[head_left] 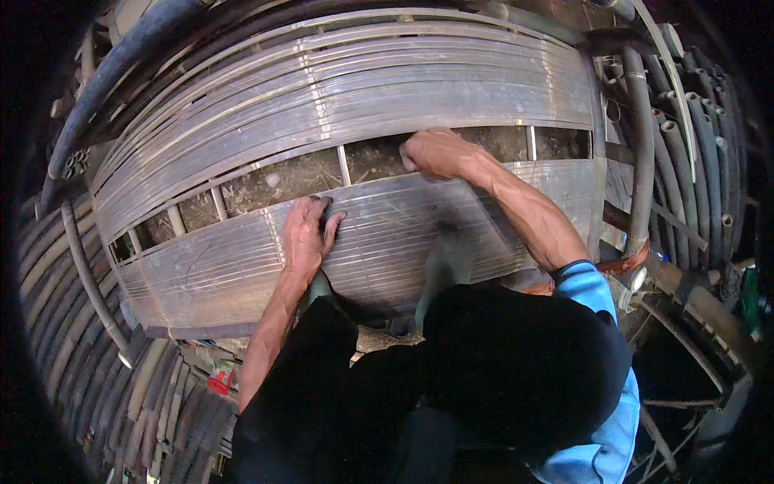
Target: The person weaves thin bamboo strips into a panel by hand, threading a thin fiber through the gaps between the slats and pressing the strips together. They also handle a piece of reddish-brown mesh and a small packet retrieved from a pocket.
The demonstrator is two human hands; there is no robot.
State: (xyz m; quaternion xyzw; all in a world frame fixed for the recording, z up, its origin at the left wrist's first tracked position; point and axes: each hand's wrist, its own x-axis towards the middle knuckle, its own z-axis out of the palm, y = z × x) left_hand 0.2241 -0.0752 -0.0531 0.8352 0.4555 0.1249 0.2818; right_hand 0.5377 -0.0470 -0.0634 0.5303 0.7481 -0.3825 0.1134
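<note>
A low platform of long, thin strips that look like split bamboo spans the view, in a near slat panel point(387, 222) and a far slat panel point(443, 81). A gap between them bares dirt and pale crossbars point(344, 164). My left hand point(303, 235) lies on the near panel, its fingertips close to the far edge and its thumb spread away. Further right, my right hand point(442, 153) is closed at that same edge, fingers curled down over the outermost strip. What lies beneath its fingers is hidden. My legs are on the near panel, partly blurred.
Bundles of dark poles point(60, 298) are stacked at the left, with more hollow poles point(685, 161) at the right. A thick rail point(109, 77) crosses the upper left. A red object point(219, 381) lies at lower left. Upright pole point(637, 153) stands beside the platform's right end.
</note>
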